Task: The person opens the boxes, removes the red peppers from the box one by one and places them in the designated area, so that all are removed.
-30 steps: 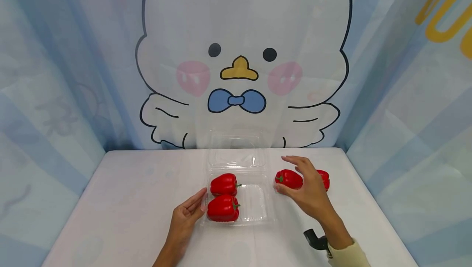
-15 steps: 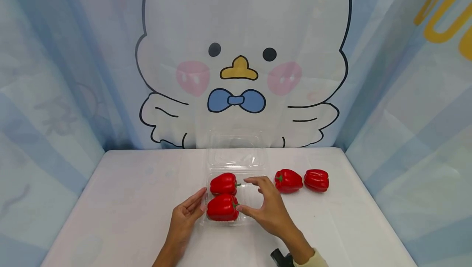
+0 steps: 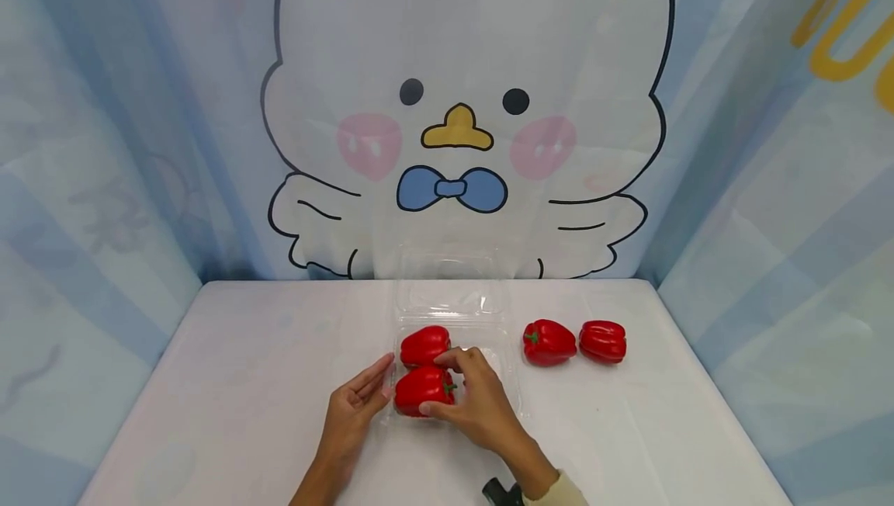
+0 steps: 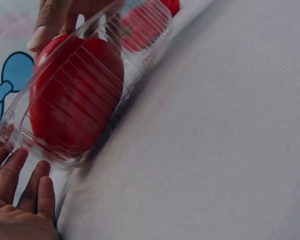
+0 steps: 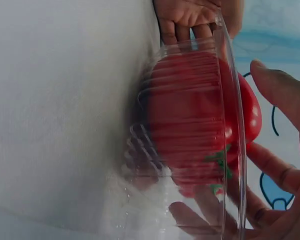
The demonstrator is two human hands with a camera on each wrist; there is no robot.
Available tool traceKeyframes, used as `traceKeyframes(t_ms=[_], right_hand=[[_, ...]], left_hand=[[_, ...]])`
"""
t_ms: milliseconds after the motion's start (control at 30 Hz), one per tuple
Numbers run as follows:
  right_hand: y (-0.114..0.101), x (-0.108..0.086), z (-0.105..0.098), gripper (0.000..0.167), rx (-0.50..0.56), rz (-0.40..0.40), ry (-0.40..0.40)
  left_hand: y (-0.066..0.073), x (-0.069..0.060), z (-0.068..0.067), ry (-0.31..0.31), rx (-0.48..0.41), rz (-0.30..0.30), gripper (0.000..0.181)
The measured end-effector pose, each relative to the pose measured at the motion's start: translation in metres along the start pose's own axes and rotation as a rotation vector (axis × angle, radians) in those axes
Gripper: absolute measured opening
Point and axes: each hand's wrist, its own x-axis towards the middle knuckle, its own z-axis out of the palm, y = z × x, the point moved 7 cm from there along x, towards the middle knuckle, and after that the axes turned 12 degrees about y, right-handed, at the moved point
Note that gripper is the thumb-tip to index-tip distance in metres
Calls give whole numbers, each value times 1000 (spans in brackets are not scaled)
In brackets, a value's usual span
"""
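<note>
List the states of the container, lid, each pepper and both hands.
Clear container: open
Lid: folded back
Near boxed pepper: on its side inside
Far boxed pepper: lying inside
Left loose pepper: on its side outside
Right loose pepper: outside, unheld
Left hand: fingers against the container's side
Right hand: fingers curled around the near boxed pepper

Right forearm: pale cream sleeve; black, blunt-ended wrist camera just left of sleeve, head view. Left hand, right hand: bare.

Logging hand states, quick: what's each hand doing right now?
Left hand: open, touching the clear plastic clamshell container.
Right hand: around the nearer red bell pepper inside; whether it's gripping cannot be told.
</note>
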Motion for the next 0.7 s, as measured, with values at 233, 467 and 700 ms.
traceKeyframes(t_ms=[233,467,700], right_hand=[[1,1,6,62,-31,6,4],[3,4,6,60,25,4,-6],[9,4,2,60,89,56,1]], left_hand=[[1,1,1,4,-4,9,54],[1,0,0,14,-1,-3,56],[1,-1,1,11,6,-9,57]])
